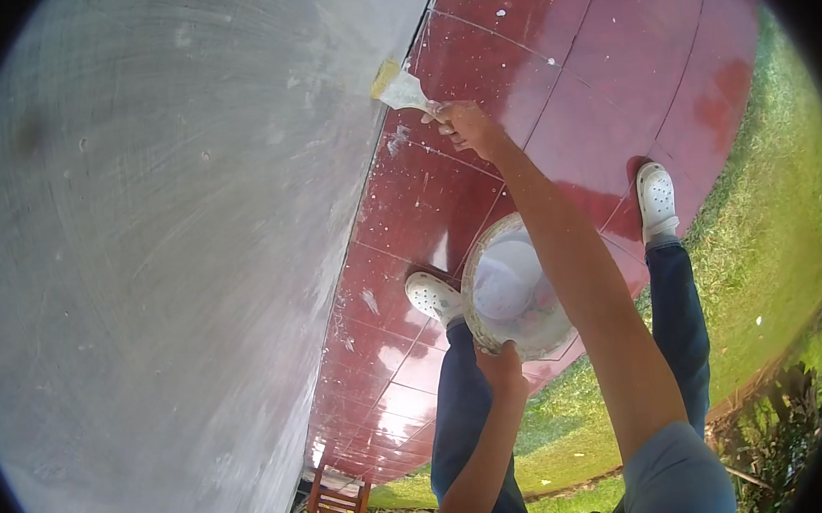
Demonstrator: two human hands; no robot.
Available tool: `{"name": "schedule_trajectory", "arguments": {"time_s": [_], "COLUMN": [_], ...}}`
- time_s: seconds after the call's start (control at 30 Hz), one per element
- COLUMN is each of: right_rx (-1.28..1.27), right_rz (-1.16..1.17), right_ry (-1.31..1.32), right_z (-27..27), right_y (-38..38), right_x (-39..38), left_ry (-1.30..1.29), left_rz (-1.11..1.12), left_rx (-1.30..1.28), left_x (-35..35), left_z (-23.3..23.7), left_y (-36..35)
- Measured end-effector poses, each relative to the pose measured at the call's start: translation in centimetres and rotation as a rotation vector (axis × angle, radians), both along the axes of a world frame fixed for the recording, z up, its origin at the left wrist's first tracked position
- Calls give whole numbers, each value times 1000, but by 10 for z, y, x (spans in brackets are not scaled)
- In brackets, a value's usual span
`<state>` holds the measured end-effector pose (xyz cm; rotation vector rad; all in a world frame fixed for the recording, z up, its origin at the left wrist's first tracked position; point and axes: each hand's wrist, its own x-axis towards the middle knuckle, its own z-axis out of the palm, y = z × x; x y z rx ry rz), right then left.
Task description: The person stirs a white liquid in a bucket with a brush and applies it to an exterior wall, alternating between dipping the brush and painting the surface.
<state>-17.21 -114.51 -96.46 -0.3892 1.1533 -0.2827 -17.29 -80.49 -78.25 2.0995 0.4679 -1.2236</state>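
My right hand is stretched out, its fingers wrapped round the handle of a wide paintbrush. The brush has a pale, paint-smeared body, and its yellowish bristles meet the grey wall just above the floor line. Lower down, my left hand grips the near rim of a round bucket, its thumb over the edge. Whitish liquid shows inside the bucket, and dried splashes coat its rim. My right forearm covers part of the bucket's right side.
A large grey wall fills the left side. Red, glossy floor tiles carry white spatters. My white clogs stand either side of the bucket. Grass borders the tiles on the right, and a wooden chair stands at the bottom.
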Motion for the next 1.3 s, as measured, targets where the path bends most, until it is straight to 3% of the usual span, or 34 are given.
{"name": "schedule_trajectory", "arguments": {"time_s": [0.03, 0.1, 0.13, 0.2, 0.3, 0.37, 0.4, 0.43, 0.47, 0.53, 0.63, 0.7, 0.73, 0.77, 0.8, 0.83, 0.9, 0.97, 1.1, 1.13, 1.2, 1.3], "right_rx": [12, -387, -434, -752, -725, -760, -763, -767, -776, -692, -385, -165, -159, -308, -448, -448, -614, -743, -654, -650, -756, -690], "right_rz": [-8, 343, 96, 156, 41, -57, -173, -287, -284, -235, -113, -79, -91, 122, 347, 349, 206, 256, -41, -39, -204, -125], "right_ry": [-3, 556, 462, 542, 331, 240, 75, -93, -96, -393, -426, -180, -179, 206, 589, 584, 441, 513, 114, 116, -317, -286], "right_z": [-7, -17, 4, 93, 225, 260, 268, 272, 266, 219, 78, 26, 17, 6, 7, 10, 28, 114, 257, 267, 277, 196], "right_y": [1, -4, -13, -42, -49, -50, -50, -52, -55, -60, -33, -20, -18, -15, -11, -11, -23, -31, -15, -12, -12, -17], "right_x": [-4, -6, 2, 6, -25, -40, -47, -49, -45, -21, 16, 2, -3, -7, -8, -5, 1, 4, -24, -26, -23, 15], "left_ry": [-12, -28, 3, 36, 18, -43, -38, 7, 47, 47, 42, 37, 43, 50, 49, 48, 43, 34, 44, 33, 14, 15], "left_rz": [-32, -59, -72, -86, -96, -80, -82, -89, -94, -78, -68, -70, -75, -82, -88, -87, -73, -71, -72, -82, -78, -77], "left_rx": [12, 25, 10, -6, -3, -39, -35, -22, -16, -3, -15, -47, -36, -16, -2, -13, -36, -68, -44, -29, -22, -24], "left_x": [1, 4, 6, 5, 4, 1, 1, 3, 3, 2, 2, 2, 3, 5, 6, 6, 5, 4, 4, 4, 3, 4], "left_z": [2, 4, 1, -4, -3, 0, 3, 3, 1, 3, 6, -1, 1, 5, 10, 12, 9, 5, 6, 8, 7, 7], "left_y": [-1, 1, 4, 6, 6, -1, 1, 0, -2, -8, -6, -12, -13, -11, -8, -10, -14, -8, -7, -9, -11, -6]}}
